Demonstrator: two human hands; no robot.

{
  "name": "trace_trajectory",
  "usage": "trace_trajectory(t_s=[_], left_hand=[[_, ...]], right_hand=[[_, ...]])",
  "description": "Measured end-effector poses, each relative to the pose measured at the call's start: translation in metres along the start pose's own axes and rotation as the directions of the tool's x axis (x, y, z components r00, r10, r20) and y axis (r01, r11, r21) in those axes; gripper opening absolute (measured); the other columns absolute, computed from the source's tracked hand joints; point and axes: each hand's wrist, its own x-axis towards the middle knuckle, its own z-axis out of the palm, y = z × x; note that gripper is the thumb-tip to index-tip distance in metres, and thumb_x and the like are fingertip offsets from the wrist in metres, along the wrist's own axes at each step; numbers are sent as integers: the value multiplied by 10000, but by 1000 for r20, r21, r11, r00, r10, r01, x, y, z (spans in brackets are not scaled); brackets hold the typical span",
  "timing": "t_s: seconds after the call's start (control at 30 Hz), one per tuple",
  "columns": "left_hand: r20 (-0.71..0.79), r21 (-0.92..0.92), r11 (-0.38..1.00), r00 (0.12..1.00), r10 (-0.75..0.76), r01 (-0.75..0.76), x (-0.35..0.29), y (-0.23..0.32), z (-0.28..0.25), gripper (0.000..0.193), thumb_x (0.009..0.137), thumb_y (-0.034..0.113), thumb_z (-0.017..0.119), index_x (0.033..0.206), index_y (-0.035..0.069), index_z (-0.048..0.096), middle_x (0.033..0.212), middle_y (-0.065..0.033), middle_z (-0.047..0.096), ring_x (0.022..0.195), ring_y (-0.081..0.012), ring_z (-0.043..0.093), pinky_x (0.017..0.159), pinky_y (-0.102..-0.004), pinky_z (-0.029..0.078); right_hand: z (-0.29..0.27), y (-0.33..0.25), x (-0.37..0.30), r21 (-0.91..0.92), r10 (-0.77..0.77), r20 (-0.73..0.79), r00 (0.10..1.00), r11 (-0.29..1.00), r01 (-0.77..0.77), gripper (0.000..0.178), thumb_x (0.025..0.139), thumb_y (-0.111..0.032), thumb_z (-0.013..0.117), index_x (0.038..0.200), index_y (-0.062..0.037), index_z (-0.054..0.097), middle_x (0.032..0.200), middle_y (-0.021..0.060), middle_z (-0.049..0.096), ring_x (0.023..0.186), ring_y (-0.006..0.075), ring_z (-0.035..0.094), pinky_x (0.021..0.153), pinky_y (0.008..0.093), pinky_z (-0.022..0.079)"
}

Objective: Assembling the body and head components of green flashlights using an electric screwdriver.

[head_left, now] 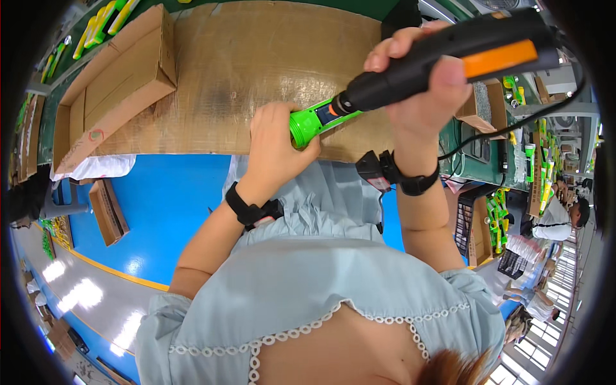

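My right hand (428, 83) is wrapped round a black electric screwdriver (410, 67) with an orange stripe and a cord. The screwdriver's tip meets a bright green plastic flashlight body (309, 123), at a dark part set into its side. My left hand (280, 138) grips the round, threaded end of that body and keeps it lying over the near part of the cardboard-covered bench. The fingers of the left hand are partly hidden behind the green piece. Whether a screw sits under the tip is too small to tell.
Brown cardboard (256, 58) covers the bench. At its left stands an open cardboard box (119, 90). Green and yellow flashlights (102, 25) lie on a rack at the far left. The screwdriver's cord (513, 122) loops down on the right, near another parts box (482, 108). Other people work far right.
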Motion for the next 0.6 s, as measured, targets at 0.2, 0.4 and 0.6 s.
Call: trace_trajectory(t_s=[0.2,0.4,0.6], left_hand=[[6,9,1000,1000,27,-27,-2,5,5,450,646,173,754,1039,59,566,984,-135,531,961,-338,479,843,-420,390],[0,-23,1000,1000,7,-7,-2,8,7,455,644,185,769,1032,48,574,995,-137,514,969,-333,468,845,-416,392],[-31,-14,1000,999,28,-28,0,5,10,415,628,140,755,997,49,588,970,-127,498,962,-328,469,832,-414,387]], right_hand=[[19,20,-5,-21,-90,-101,991,996,88,311,830,-174,627,1020,9,463,729,132,582,583,212,590,540,319,516],[23,24,-6,-2,-49,-94,994,999,49,259,822,-114,616,985,21,466,702,124,576,566,196,583,528,300,499],[23,26,-3,-121,72,60,996,991,-64,345,818,-251,595,1024,-17,447,725,119,533,611,206,560,583,316,479]])
